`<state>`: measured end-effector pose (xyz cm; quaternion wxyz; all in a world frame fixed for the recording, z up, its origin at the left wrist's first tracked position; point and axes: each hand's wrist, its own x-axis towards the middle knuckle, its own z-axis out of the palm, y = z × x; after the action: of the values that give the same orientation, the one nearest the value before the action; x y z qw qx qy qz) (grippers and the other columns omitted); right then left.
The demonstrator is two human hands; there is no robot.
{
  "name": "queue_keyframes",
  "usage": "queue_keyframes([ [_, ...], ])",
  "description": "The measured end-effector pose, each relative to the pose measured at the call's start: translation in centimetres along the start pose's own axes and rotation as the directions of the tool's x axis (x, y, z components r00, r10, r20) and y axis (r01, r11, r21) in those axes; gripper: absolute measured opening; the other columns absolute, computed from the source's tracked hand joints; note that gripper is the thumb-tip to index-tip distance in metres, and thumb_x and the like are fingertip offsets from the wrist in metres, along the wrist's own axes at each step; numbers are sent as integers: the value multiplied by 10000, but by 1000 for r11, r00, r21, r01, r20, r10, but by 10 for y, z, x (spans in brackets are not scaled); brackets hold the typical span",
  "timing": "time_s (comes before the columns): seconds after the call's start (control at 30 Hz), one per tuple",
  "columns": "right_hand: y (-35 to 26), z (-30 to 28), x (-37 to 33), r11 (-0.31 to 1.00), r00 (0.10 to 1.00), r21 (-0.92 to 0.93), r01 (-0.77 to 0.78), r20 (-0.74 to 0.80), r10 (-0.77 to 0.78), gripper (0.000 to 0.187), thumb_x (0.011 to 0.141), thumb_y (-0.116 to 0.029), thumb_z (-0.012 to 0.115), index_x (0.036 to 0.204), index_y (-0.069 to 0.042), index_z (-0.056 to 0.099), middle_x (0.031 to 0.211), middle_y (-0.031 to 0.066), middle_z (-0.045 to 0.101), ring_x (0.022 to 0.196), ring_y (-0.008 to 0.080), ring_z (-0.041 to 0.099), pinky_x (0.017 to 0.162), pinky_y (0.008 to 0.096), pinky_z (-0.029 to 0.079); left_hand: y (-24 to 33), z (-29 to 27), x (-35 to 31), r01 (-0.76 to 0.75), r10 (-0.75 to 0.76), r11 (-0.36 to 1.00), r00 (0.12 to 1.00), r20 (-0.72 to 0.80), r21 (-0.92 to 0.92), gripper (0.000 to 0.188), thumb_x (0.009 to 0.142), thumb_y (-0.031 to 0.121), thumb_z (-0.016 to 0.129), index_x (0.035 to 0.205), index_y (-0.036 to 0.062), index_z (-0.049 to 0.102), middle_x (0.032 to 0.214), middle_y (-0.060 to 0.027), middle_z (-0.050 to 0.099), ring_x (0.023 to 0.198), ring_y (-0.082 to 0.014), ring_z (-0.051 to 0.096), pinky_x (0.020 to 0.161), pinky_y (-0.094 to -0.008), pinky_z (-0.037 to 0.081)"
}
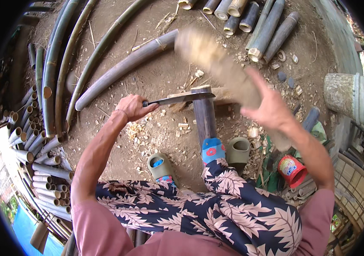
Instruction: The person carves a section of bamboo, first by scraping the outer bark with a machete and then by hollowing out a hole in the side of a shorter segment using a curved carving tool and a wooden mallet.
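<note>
Many bamboo poles (118, 68) lie around.

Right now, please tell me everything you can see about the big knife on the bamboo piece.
The knife has a long, flat, grey metal blade and a dark handle. It lies about level, with the blade resting across the top end of an upright dark bamboo piece. The left hand is closed around the handle. A blurred wooden club in the right hand is above it.

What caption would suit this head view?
Left hand sets a knife across an upright bamboo piece; right hand swings a blurred wooden club.
</note>
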<state>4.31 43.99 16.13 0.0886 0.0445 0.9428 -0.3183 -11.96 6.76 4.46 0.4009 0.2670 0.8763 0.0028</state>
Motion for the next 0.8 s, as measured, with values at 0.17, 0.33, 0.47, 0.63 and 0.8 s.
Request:
queue_keyframes([
  [0.17,-9,-9,14,851,867,484,203,-493,74,809,781,-249,748,1425,23,342,1078,162,631,1007,275,673,900,387,547,0,-1,1,41,-41,999,996,77,-3,652,831,748,535,1004,170,781,692,-153,678,690,-331,674,666,-447,524],
  [0.33,12,21,-10,992,925,16,-125,363,111,915,720,-237,762,1460,48,305,1311,262,570,1169,362,597,1027,418,467,-8,6,11,-66,66,998,998,11,3,701,829,751,541,1026,120,774,686,-151,678,683,-312,674,675,-452,529],
  [0.47,-5,-13,16,936,889,300,182,-457,-26,732,765,-215,749,1352,50,401,1115,232,625,979,321,664,865,407,558,-9,6,5,-32,38,998,992,117,-52,705,847,753,526,1021,119,781,661,-134,666,613,-279,650,622,-442,519],
  [0.63,28,34,-33,995,993,62,-80,92,74,683,766,-211,733,1360,-43,442,1218,220,620,1040,353,672,930,435,536,4,1,13,-4,11,999,988,154,-45,758,805,814,518,1021,137,785,628,-110,631,571,-247,611,600,-423,507],
  [0.8,19,12,-11,982,977,174,-73,-186,106,756,752,-263,754,1398,-61,417,1304,252,583,1106,354,652,891,412,554,-17,23,6,23,-9,997,981,194,-70,779,806,817,518,1047,123,777,614,-81,616,536,-181,578,519,-385,471],
])
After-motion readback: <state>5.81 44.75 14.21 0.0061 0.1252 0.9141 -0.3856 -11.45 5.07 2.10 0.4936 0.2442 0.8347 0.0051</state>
